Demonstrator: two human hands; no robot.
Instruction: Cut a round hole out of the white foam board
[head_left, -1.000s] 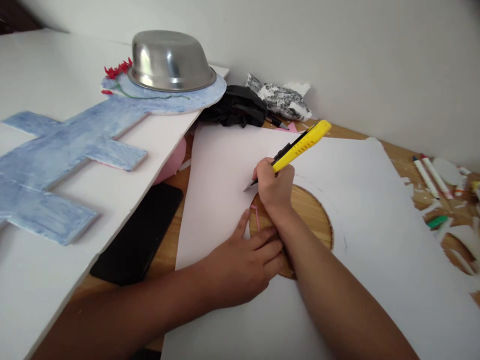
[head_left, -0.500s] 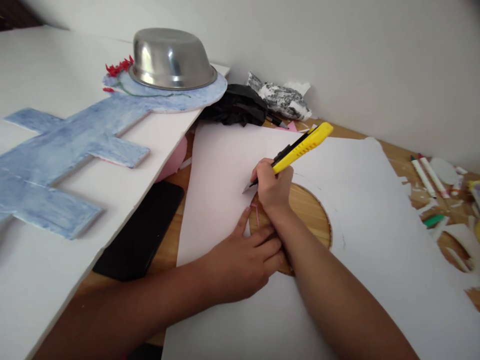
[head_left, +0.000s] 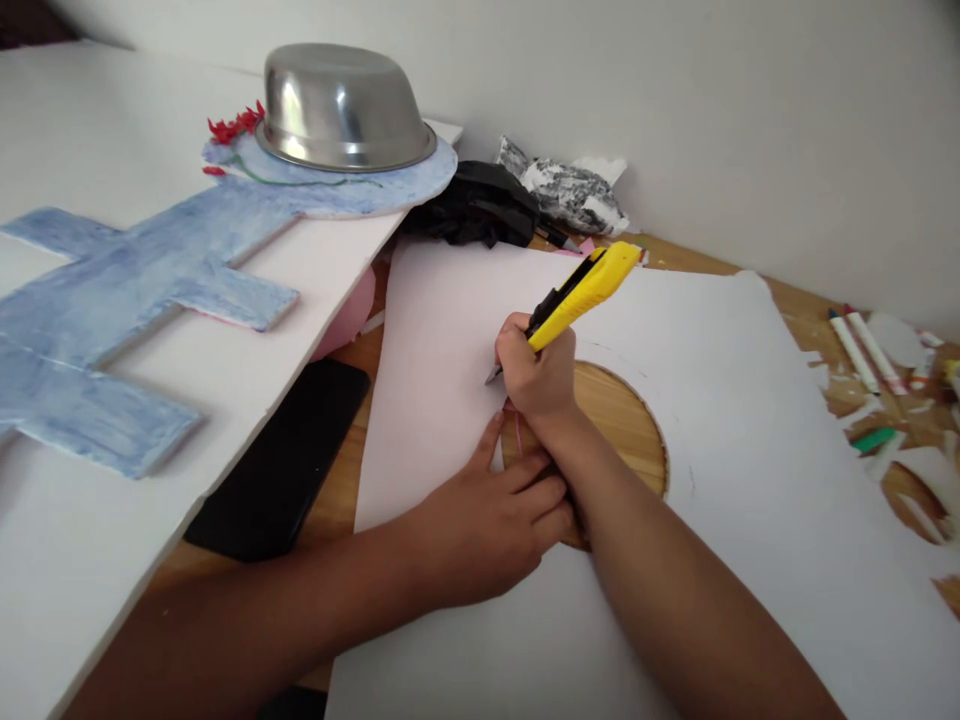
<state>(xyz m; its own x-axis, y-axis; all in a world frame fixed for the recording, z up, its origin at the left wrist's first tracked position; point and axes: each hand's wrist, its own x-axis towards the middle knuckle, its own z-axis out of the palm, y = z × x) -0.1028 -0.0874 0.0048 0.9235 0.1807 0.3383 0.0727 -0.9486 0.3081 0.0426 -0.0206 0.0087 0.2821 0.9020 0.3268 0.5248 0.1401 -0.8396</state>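
My right hand [head_left: 536, 370] is closed around a yellow and black utility knife [head_left: 585, 295], its blade tip pointing down-left at a large white board [head_left: 442, 330]. A round hole [head_left: 619, 420] is cut in the board, and the wood tabletop shows through it. My left hand [head_left: 495, 520] lies with fingers spread over the board and the hole's left edge, partly under my right wrist. Thin pink strips [head_left: 516, 420] sit near my left index finger. Faint pencil marks [head_left: 691, 478] run outside the hole on the right.
At left, a raised white board [head_left: 285, 390] carries a blue-painted cutout [head_left: 150, 280] and an upturned metal bowl [head_left: 341, 105]. Below its edge lies a black flat object [head_left: 285, 460]. A black plastic bag [head_left: 480, 200] is behind. Markers [head_left: 855, 350] and white scraps [head_left: 922, 470] cover the right side.
The utility knife has tipped and shifted slightly left and down in my right hand, its blade staying near the same spot. My left hand has hardly moved. The view has shifted slightly.
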